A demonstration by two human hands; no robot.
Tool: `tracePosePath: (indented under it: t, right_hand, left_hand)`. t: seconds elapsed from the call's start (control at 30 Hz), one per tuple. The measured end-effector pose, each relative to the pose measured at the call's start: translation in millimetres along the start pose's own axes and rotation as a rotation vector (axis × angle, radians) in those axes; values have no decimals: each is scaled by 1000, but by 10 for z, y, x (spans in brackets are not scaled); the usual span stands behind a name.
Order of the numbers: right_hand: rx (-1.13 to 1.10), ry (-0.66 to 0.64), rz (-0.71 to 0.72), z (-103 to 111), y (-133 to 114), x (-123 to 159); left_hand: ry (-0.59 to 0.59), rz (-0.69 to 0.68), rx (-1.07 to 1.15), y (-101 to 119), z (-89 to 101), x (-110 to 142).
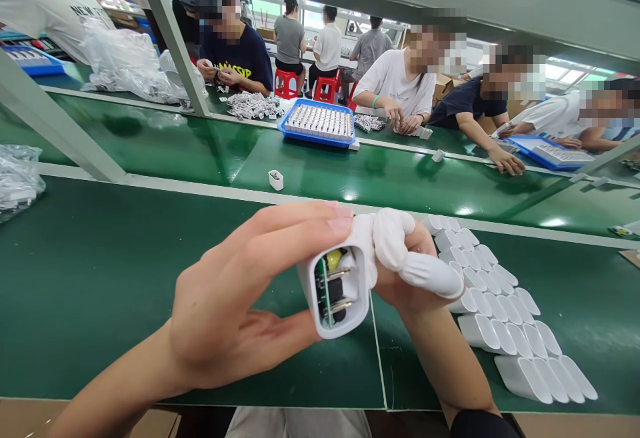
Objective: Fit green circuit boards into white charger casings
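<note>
My left hand grips a white charger housing between thumb and forefinger, its open end turned toward me. Inside I see a green circuit board, a yellow part and metal prongs. My right hand, with white cots on its fingertips, closes on the far side of the same housing. Both hands hover above the green bench. Just right of my right hand lie rows of white charger shells.
A single small white shell sits on the green conveyor. Beyond it are a blue tray of parts, piles of small parts and plastic bags. Several seated people work across the line. A bag of parts lies at the left.
</note>
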State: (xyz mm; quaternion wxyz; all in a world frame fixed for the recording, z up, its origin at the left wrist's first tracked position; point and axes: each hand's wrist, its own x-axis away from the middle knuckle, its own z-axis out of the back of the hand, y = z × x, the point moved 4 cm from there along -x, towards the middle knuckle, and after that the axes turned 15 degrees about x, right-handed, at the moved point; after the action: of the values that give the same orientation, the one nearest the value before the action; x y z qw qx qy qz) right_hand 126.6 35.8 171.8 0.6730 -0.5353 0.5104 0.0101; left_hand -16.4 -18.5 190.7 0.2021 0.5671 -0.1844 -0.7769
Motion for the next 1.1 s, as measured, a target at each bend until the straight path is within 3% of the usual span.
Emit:
tracePosePath:
  t: [0.4, 0.7, 1.1]
  right_hand:
    - [168, 23, 28, 25, -28, 11]
    - [155, 79, 89, 24, -33, -10]
    - [-42, 217, -130, 19, -84, -13]
  left_hand:
    - [-7, 23, -25, -15, 4, 12]
    - [-42, 20, -17, -8, -7, 10]
    - [-81, -11, -49, 21, -20, -26]
